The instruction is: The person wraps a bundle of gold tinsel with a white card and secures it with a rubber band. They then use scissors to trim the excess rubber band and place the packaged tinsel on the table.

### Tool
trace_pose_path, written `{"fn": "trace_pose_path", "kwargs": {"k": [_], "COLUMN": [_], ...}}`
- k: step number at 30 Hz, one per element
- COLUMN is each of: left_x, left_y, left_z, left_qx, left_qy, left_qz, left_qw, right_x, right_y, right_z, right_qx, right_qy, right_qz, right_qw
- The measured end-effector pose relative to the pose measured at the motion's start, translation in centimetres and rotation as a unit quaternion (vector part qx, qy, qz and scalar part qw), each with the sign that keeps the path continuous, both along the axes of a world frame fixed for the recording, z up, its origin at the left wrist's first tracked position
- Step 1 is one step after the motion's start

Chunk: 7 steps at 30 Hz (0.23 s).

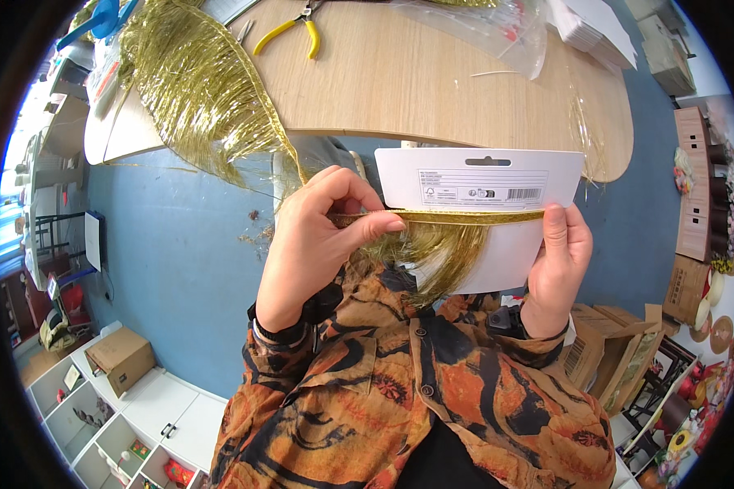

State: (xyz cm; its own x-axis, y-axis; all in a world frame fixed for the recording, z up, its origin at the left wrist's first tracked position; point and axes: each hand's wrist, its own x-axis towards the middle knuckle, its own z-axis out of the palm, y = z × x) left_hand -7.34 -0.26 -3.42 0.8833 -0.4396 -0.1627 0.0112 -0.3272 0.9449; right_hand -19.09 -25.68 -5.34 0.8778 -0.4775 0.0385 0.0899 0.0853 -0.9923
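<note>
Gold tinsel fringe trim (473,218) stretches across a white cardboard hang card (481,175) with a slot near its top edge. My left hand (326,228) pinches the trim's woven band between thumb and fingers, left of the card. At the card's right edge, my right hand (564,248) grips the card, its thumb pressing the band's end against it. Loose gold strands hang below the band over the card's lower half. From my left hand the fringe runs up and left onto the table, where a thick bunch (196,90) droops over the edge.
On the wooden table (383,81) lie yellow-handled pliers (294,33), a clear plastic bag (497,37) and a stack of white cards (591,33). A blue plastic object (98,20) is at far left. Cardboard boxes (121,359) and white shelving (179,416) stand behind me.
</note>
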Motion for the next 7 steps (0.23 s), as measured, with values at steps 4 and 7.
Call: {"fn": "trace_pose_path", "kwargs": {"k": [4, 7], "left_x": [-0.14, 0.14], "left_y": [0.06, 0.56], "left_z": [-0.09, -0.26], "left_qx": [-0.008, 0.019], "left_qy": [0.032, -0.011], "left_qz": [-0.002, -0.068], "left_qw": [0.999, 0.997], "right_x": [-0.08, -0.25], "right_y": [-0.26, -0.72], "right_z": [-0.16, -0.29], "right_qx": [0.011, 0.058], "right_qy": [-0.005, -0.008], "right_qz": [0.000, 0.021], "right_qw": [1.000, 0.998]}}
